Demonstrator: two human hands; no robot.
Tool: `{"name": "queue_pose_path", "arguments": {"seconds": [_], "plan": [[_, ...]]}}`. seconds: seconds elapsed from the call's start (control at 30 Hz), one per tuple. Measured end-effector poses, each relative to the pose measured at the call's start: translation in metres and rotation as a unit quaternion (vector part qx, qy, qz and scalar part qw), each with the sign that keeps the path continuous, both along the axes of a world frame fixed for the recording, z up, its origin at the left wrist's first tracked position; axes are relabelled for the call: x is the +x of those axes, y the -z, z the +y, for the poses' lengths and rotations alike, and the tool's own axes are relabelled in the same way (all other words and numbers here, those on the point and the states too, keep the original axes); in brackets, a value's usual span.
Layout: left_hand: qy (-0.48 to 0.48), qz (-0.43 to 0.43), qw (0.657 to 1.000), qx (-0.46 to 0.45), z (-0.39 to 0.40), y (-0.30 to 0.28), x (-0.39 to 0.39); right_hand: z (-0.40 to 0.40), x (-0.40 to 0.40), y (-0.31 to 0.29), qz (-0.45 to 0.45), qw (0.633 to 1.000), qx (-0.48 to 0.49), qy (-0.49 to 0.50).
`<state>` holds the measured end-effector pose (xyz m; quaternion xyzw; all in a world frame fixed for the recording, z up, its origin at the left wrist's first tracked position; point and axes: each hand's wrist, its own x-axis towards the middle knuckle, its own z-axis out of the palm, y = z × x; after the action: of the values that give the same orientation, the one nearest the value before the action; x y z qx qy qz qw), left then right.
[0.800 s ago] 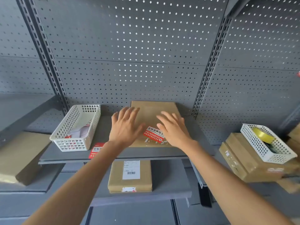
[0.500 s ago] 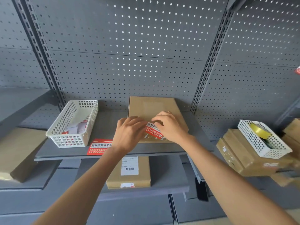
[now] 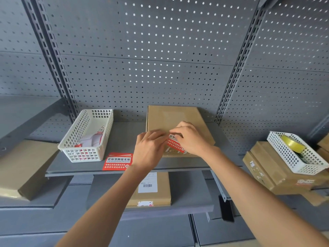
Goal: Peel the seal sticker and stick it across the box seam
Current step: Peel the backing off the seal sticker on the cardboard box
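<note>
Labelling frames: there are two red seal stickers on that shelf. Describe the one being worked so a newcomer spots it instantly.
Find the grey middle shelf before the pegboard, then the flat cardboard box on it. The seal sticker lies on that box between the left hand and right hand. The other red sticker lies untouched on bare shelf by the white basket.

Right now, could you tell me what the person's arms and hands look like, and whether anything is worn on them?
Both forearms are bare as far as the frame shows: no sleeves or cuffs in sight. The left hand and right hand wear no gloves, and no watch, bracelet or ring is visible. Fingernails look short and unpainted, though they are small in this view.
</note>
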<state>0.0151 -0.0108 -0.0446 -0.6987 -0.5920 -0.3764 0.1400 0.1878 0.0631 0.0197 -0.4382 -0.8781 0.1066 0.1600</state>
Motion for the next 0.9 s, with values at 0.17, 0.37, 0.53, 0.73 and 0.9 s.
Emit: {"name": "queue_pose_path", "arguments": {"seconds": [0.17, 0.37, 0.53, 0.73, 0.9], "plan": [[-0.002, 0.000, 1.000, 0.004, -0.001, 0.000, 0.001, 0.001, -0.003, -0.001, -0.017, 1.000, -0.006, 0.004], [-0.004, -0.004, 1.000, 0.001, -0.001, 0.001, 0.001, 0.002, -0.006, -0.005, -0.030, 1.000, 0.001, 0.000], [0.002, -0.010, 1.000, 0.003, -0.001, 0.000, 0.002, 0.005, -0.010, -0.005, -0.009, 1.000, -0.005, 0.000], [0.003, -0.027, 1.000, 0.003, -0.002, -0.002, 0.003, 0.009, -0.018, -0.007, -0.027, 1.000, -0.009, 0.007], [-0.018, -0.072, 0.997, -0.032, -0.002, -0.012, 0.009, 0.013, -0.023, -0.009, -0.080, 0.997, -0.019, -0.001]]}}
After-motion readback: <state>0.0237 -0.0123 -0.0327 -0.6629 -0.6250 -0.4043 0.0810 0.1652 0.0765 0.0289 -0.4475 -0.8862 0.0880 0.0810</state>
